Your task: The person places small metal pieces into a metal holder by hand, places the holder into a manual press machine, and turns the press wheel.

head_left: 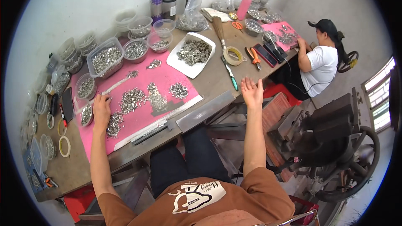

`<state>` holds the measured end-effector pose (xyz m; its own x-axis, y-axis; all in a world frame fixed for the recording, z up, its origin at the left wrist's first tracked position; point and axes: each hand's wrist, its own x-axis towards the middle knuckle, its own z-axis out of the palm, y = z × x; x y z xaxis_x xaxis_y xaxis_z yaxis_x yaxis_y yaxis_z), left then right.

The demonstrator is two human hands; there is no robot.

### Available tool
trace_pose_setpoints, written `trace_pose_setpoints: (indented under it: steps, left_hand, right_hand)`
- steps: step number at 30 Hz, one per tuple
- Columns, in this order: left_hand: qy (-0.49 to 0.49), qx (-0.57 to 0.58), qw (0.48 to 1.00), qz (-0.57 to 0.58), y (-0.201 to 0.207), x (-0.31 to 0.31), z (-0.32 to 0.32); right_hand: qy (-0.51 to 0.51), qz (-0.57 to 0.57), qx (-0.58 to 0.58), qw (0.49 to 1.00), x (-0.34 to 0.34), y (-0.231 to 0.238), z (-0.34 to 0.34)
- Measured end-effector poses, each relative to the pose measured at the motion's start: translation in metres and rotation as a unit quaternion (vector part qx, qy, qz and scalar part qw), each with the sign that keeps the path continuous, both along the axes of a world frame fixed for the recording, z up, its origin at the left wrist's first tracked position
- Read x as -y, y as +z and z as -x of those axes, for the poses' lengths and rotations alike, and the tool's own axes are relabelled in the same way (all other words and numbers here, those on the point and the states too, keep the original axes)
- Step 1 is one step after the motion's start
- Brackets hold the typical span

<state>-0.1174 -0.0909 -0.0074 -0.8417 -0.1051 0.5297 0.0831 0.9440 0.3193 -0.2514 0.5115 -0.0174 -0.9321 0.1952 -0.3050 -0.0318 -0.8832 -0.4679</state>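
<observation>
My left hand (101,109) rests over the left part of a pink sheet (138,125), fingers bent together; anything between the fingertips is too small to make out. Just below it lies a pile of small silvery metal pieces (114,125), and to its left a small clear tub (86,115) with more of them. Further right on the sheet are loose heaps of metal pieces (133,100) and a flatter patch of pieces (157,99). My right hand (252,93) is raised beyond the table's front edge, palm up, fingers apart, holding nothing.
Clear tubs of metal parts (105,57) line the back and left. A white dish (191,54) of parts, a brush (218,29), tape (233,56), a green-handled tool (231,77) and pliers (253,58) lie rightward. A co-worker (320,60) sits at the right; a dark machine (326,129) stands nearby.
</observation>
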Motion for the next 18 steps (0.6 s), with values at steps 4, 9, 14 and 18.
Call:
trace_pose_setpoints:
  steps: [4,9,14,18]
  left_hand:
    - [0.003,0.0,1.0,-0.001,0.003,-0.002,0.002]
    - [0.017,-0.012,1.0,0.019,-0.002,-0.006,0.005]
    - [0.038,-0.01,0.999,0.019,0.001,-0.003,-0.001]
    - [0.052,-0.017,0.997,0.054,-0.017,0.015,-0.007]
  right_hand:
    - [-0.019,-0.035,0.0,0.999,0.004,-0.005,0.0]
    - [-0.035,-0.078,-0.052,0.995,0.007,-0.025,0.001]
    - [-0.025,-0.065,-0.005,0.998,0.018,-0.01,0.01]
    - [0.055,-0.046,0.014,0.997,0.065,0.035,0.025]
